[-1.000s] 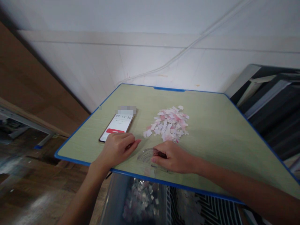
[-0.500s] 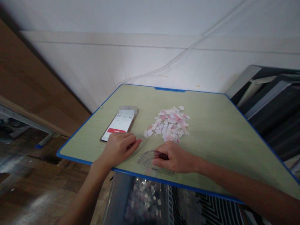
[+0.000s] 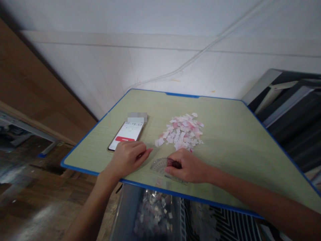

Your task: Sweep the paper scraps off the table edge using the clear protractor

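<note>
My right hand (image 3: 189,166) is closed around a clear protractor (image 3: 158,166), its curved edge pointing left, low over the table near the front edge. A few faint paper scraps (image 3: 160,182) show at the table edge just below it. Beyond my right knuckles lies a heap of torn white and pink paper pieces (image 3: 184,130). My left hand (image 3: 129,155) rests on the table with its fingers curled in and thumb out, holding nothing that I can see. Its knuckles overlap the lower end of a phone (image 3: 129,130) that shows a running timer.
Under the front edge of the blue-rimmed table (image 3: 223,117) stands a clear plastic bin (image 3: 127,207) with many paper bits inside. A black-and-white striped item (image 3: 233,221) lies beside it. Dark folded panels (image 3: 293,103) lean at the right; a wooden cabinet (image 3: 37,77) stands left.
My right hand and the protractor have shifted slightly away from the front edge. The phone's timer has advanced by one second. My left hand stays in place.
</note>
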### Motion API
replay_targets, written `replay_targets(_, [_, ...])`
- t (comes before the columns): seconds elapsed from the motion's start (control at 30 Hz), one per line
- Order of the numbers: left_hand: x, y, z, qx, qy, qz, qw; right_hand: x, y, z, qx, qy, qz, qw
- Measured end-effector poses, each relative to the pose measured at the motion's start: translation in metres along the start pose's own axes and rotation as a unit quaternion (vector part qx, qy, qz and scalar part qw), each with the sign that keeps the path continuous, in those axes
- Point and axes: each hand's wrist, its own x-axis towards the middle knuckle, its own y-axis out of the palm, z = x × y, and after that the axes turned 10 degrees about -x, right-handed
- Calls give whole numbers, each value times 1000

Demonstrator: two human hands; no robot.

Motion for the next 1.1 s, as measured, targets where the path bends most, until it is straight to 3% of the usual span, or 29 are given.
replay_targets(0.3, [1, 0, 0, 3, -4, 9, 1000, 0, -2, 3, -33, -26, 12, 999])
replay_targets(0.87, [2, -1, -1, 6, -2, 4, 1000, 1, -5, 2, 23, -41, 44, 998])
replay_targets(1.1, [2, -1, -2, 9, -5, 10, 1000, -3, 0, 4, -33, -67, 32, 997])
